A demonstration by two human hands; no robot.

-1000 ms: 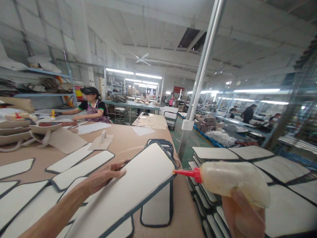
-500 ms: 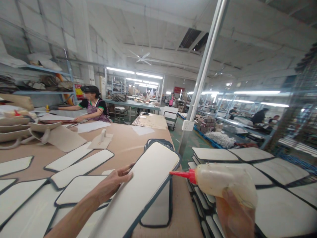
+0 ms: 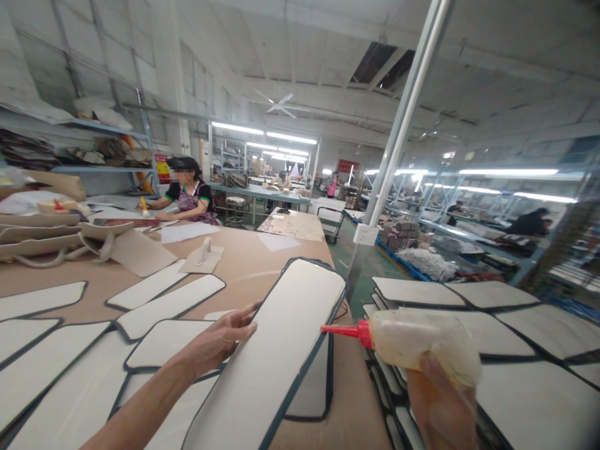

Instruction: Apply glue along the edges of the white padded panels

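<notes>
Left hand (image 3: 220, 341) holds a panel (image 3: 284, 340), right hand (image 3: 440, 403) a red-tipped bottle (image 3: 417, 337).

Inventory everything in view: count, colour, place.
held panel: one, white, dark-edged, centre
squeeze bottle: one, translucent, red-nozzled, right
loose panels: several, white, dark-edged, on table
stacked panels: many, white, dark-edged, right
table: one, tan, centre-left
handled piece: one, beige, on table
paper sheets: two or more, white, on table
shelving: uncounted, blue, background
nearest co-worker: one, dark-capped, left
post: one, grey, right
ceiling fan: one clear, white, above
left hand: one, bare, on panel's left edge
right hand: one, bare, holding bottle
</notes>
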